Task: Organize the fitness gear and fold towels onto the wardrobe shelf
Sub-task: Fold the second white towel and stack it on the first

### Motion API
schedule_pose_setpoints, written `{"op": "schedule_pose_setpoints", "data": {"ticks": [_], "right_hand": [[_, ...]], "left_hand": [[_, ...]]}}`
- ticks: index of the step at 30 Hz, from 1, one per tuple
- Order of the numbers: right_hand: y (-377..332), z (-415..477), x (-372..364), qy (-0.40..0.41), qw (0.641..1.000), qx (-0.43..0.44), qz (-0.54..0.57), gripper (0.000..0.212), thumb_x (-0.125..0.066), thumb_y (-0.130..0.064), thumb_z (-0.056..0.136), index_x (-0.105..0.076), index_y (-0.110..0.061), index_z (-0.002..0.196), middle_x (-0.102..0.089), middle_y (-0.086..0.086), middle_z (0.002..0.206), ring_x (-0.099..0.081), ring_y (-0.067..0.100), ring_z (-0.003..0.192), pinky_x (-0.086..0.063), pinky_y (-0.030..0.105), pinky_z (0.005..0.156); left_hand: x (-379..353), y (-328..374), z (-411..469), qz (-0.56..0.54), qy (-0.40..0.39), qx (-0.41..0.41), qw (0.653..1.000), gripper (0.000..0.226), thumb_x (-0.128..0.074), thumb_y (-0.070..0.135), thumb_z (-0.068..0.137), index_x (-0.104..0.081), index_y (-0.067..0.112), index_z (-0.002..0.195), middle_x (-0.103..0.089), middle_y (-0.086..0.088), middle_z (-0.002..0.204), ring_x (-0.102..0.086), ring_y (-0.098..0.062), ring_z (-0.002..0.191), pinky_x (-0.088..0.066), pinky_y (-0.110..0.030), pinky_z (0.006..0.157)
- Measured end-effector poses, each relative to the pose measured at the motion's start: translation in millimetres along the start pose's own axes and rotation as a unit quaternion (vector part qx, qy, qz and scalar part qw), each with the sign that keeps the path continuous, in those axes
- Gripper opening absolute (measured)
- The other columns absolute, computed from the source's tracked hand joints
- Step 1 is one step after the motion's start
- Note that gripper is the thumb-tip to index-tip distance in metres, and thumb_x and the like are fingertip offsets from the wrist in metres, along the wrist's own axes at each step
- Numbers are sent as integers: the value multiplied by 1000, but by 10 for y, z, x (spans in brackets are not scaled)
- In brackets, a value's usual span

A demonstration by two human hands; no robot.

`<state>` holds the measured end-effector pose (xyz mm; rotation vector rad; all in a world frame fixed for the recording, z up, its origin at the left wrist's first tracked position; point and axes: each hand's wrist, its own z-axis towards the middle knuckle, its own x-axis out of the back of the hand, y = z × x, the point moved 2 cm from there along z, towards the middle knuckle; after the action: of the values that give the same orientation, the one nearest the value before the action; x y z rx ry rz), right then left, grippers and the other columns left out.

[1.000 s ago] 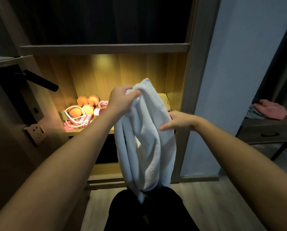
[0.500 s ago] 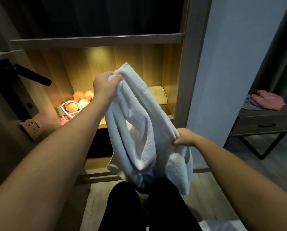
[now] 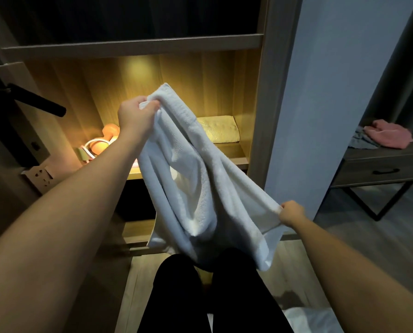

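The white towel (image 3: 196, 188) is hanging in the air in front of the wardrobe, stretched slantwise between both hands. Its long axis is running from high on the left, near the lit shelf (image 3: 234, 162), down to low on the right. The left hand (image 3: 134, 116) is gripping the top corner, fingers curled over bunched cloth. The right hand (image 3: 292, 212) is pinching the lower edge, with a loose flap dropping below it. Between them the cloth is sagging in deep folds, and its bottom is dangling just above the person's legs (image 3: 200, 296).

The left hand is sitting nearer the shelf, about level with its opening; the right hand is hanging well below it and out toward the wall (image 3: 320, 92). The fold probably calls for bringing the low edge up to meet the high corner, so the right hand is the one with the travel to make.

On the shelf, a folded towel (image 3: 216, 128) is lying at the back right, and orange dumbbells (image 3: 109, 131) with a white cord (image 3: 91, 144) are sitting at the left. The stretch between them is partly hidden by the held towel. The post (image 3: 260, 116) is bounding the shelf on the right, and a door handle (image 3: 36, 103) is sticking out on the left. Off to the right, well apart, a pink cloth (image 3: 388, 133) is lying on a low surface (image 3: 373, 157).
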<state>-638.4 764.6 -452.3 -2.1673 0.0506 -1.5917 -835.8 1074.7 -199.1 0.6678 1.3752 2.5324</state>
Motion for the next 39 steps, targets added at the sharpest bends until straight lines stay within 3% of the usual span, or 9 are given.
{"op": "schedule_pose_setpoints", "data": {"ticks": [3, 6, 9, 16, 23, 29, 32, 36, 39], "right_hand": [[32, -24, 1, 42, 997, -25, 57, 15, -48, -5, 92, -57, -7, 80, -54, 12, 84, -48, 28, 80, -39, 31, 68], [134, -97, -54, 11, 997, -57, 51, 24, -49, -7, 93, -47, -9, 69, -51, 12, 84, -48, 28, 84, -37, 29, 71], [288, -148, -148, -16, 995, -92, 38, 13, -50, -13, 95, -59, -4, 92, -56, 13, 96, -54, 29, 91, -42, 31, 75], [385, -186, -282, -24, 991, -122, 49, 30, -50, -14, 98, -59, 6, 118, -61, 21, 122, -58, 34, 113, -45, 33, 85], [412, -235, -355, 18, 994, -100, 35, 24, -52, -12, 97, -57, 0, 117, -60, 19, 122, -57, 35, 115, -45, 36, 91], [876, -471, -431, 37, 982, -182, 40, 28, -52, -9, 94, -61, 4, 118, -60, 24, 122, -59, 36, 113, -48, 39, 91], [987, -511, -478, 19, 979, -194, 63, 25, -52, -7, 95, -59, 6, 115, -61, 25, 118, -60, 35, 110, -48, 36, 87], [929, -497, -500, -6, 978, -194, 79, 30, -50, -4, 93, -58, 6, 120, -60, 24, 124, -57, 35, 116, -47, 37, 91], [850, -480, -475, -40, 981, -181, 54, 31, -48, -10, 97, -56, 3, 124, -57, 20, 128, -55, 31, 121, -44, 33, 95]], "left_hand": [[44, -69, 46, -2, 10, 8, 1000, 16, -61, 32, 91, -65, 16, 88, -61, -5, 88, -57, -22, 88, -53, -44, 81], [59, -152, 72, -11, 16, 22, 1000, 14, -61, 33, 91, -66, 20, 93, -60, 5, 84, -59, -20, 91, -50, -31, 70], [28, -206, 50, -5, 13, 19, 1000, 13, -61, 32, 89, -65, 19, 87, -60, 3, 80, -57, -18, 84, -46, -29, 70], [-3, -319, 20, 19, 22, 27, 999, 11, -61, 29, 86, -60, 18, 84, -55, -6, 84, -48, -20, 79, -41, -34, 71], [30, -344, 63, 20, 46, 46, 998, 19, -60, 29, 85, -58, 15, 72, -50, -6, 82, -43, -19, 77, -37, -31, 69], [148, -466, 63, 26, 116, 78, 990, 25, -58, 29, 87, -46, 25, 65, -48, -3, 84, -41, -17, 78, -36, -29, 69], [139, -515, 35, 39, 119, 83, 989, 12, -58, 29, 89, -57, 22, 80, -53, -2, 90, -47, -20, 83, -41, -30, 76], [95, -496, -8, 41, 119, 83, 988, 33, -58, 29, 89, -41, 28, 61, -50, -1, 90, -44, -19, 84, -39, -30, 76], [82, -436, -21, 43, 94, 63, 993, 30, -58, 29, 87, -42, 27, 63, -48, -2, 87, -43, -18, 82, -37, -31, 73]]}}
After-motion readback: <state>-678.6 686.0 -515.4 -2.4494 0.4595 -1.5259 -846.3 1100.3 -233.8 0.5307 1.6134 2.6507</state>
